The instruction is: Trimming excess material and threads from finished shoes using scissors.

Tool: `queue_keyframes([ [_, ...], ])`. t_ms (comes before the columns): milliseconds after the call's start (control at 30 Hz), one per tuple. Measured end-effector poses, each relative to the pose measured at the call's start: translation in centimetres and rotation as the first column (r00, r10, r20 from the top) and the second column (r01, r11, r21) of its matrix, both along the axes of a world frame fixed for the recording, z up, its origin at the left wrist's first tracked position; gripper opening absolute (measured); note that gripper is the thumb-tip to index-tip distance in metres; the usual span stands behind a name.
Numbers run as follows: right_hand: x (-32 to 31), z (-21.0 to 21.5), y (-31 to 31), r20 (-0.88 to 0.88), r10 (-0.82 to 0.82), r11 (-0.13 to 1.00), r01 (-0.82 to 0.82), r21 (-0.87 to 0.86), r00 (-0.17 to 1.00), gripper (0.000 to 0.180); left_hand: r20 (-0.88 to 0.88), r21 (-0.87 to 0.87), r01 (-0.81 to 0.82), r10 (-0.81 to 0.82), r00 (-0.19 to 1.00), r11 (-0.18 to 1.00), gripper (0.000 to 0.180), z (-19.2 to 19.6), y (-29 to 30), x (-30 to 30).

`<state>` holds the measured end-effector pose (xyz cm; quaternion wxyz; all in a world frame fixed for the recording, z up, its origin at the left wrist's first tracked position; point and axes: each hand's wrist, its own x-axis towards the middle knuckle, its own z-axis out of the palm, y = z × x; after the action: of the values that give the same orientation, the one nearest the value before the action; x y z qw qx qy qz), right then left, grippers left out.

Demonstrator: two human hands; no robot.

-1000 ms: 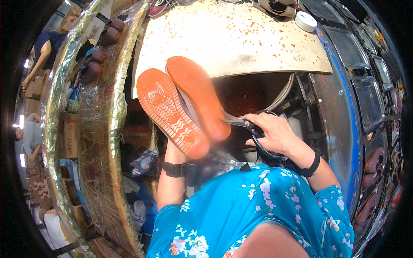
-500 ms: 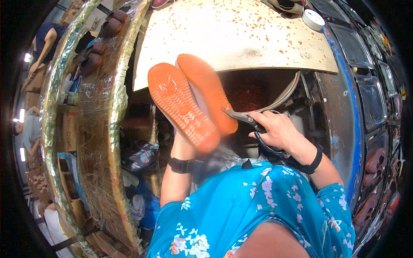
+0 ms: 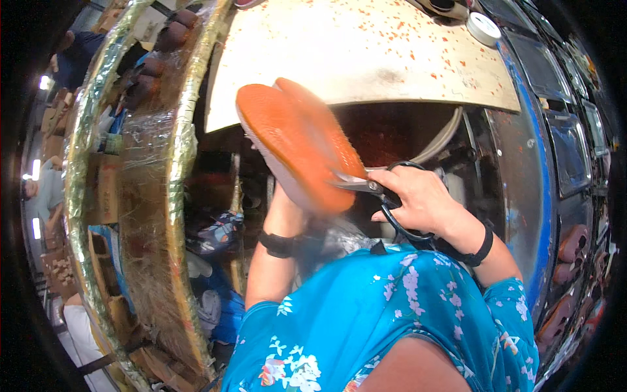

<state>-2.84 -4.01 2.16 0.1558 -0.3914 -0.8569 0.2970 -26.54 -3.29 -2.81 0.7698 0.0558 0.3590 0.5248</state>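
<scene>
Two shoes [image 3: 281,137] with orange soles facing up overlap in front of me, blurred by motion; a pale upper shows along the near one's left side. My left hand [image 3: 287,212] holds them up from underneath, its fingers hidden behind the soles. In my right hand [image 3: 417,193] is a pair of scissors [image 3: 361,185] with black loop handles. Their metal blades are slightly parted and point left, across the lower right part of the soles. Whether they touch the rubber is hard to tell.
Orange scraps litter a pale wooden board [image 3: 366,59] ahead. On its far right stand a white round roll [image 3: 483,29] and dark shoes [image 3: 444,8]. A wrapped rack [image 3: 153,163] with shoes is at left, stacked dark trays [image 3: 545,72] at right. Other people are far left.
The two shoes have turned and drawn together, so their soles overlap more, and the near one's pale side shows more. The scissors have shifted slightly left and down over the soles.
</scene>
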Motion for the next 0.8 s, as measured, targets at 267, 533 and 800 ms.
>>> queue_keyframes([
  [267, 1.5, -3.7, -1.3, -0.151, -0.001, 0.993, -0.017, -0.119, 0.989, 0.04, -0.129, 0.286, 0.018, 0.02, 0.992, 0.958, 0.034, 0.4, 0.9, 1.4],
  [533, 4.4, -4.5, -1.6, -0.213, -0.396, 0.909, 0.348, -0.23, 0.893, 0.049, -0.871, 0.303, 0.453, 0.436, -0.224, 0.839, 0.021, -3.4, 4.8, -0.4],
  [800, 6.6, -6.0, -1.4, -0.179, -0.495, 0.862, 0.454, -0.226, 0.85, 0.047, -0.925, -0.152, 0.559, 0.083, -0.371, 0.815, 0.045, 2.1, 2.0, 1.0],
])
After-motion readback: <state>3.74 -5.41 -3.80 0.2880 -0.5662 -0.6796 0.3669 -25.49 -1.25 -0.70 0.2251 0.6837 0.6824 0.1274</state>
